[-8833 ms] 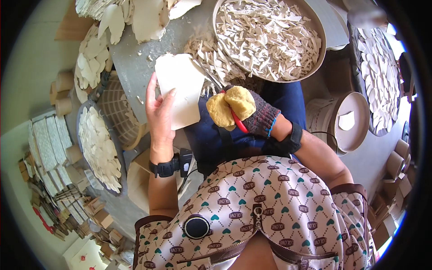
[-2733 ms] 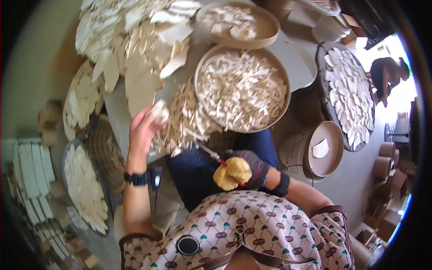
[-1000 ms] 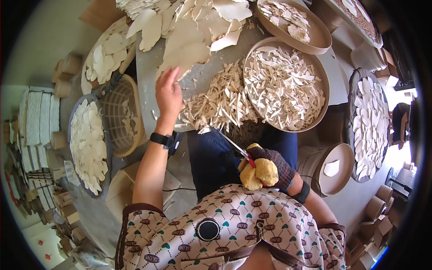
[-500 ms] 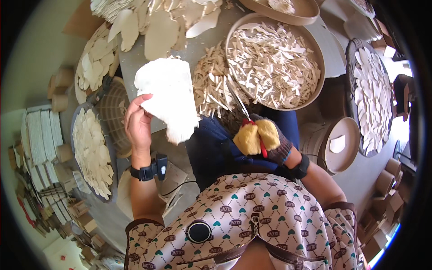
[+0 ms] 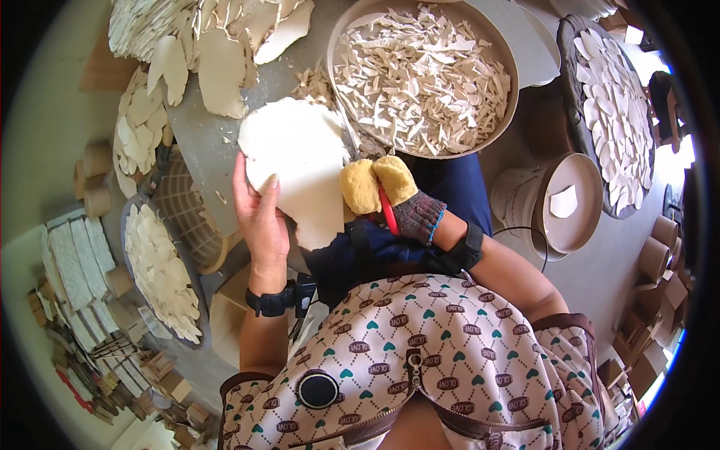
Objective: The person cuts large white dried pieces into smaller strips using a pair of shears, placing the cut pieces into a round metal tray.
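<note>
My bare left hand (image 5: 262, 225) pinches a flat, off-white sheet (image 5: 296, 154) by its left side, thumb on top and fingers underneath. The sheet has a rounded top and an uneven lower end; its exact kind is not clear. In my right hand (image 5: 412, 210), which wears a dark knitted glove with yellow padding over the fingers, are scissors with red handles (image 5: 388, 213). Their blades (image 5: 348, 129) point up and away along the sheet's right edge; the padding hides part of them. Loose trimmings (image 5: 315, 84) lie just beyond the sheet.
Ahead stands a large round tray (image 5: 504, 52) heaped with pale offcuts. Flat oval pieces (image 5: 221, 71) are stacked at the far left. More lie on round trays at left (image 5: 157, 262) and right (image 5: 611, 112). A round container (image 5: 574, 229) stands on the right, a woven basket (image 5: 180, 199) on the left.
My hands have come together: the scissors moved left to the sheet's right edge, and the left hand shifted right with the sheet. The view has shifted too.
</note>
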